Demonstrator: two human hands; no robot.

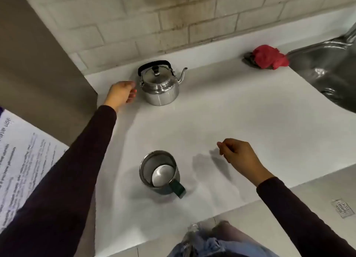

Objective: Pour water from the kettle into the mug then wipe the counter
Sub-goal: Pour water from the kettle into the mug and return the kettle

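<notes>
A shiny metal kettle (160,84) with a black handle stands upright at the back of the white counter (240,118), spout pointing right. My left hand (121,92) hovers just left of it, fingers loosely curled, holding nothing and not touching the kettle. A steel mug (159,172) with a dark handle stands near the front edge, its mouth up. My right hand (238,154) hangs over the counter to the right of the mug, fingers loosely bent, with nothing in it. A red cloth (269,57) lies crumpled at the back right.
A steel sink (327,72) is sunk into the counter at the right, beside the red cloth. A tiled wall (154,25) runs behind. A brown cabinet side (38,73) closes the left, with a printed paper sheet (21,160) on it. A floor drain (342,207) lies below.
</notes>
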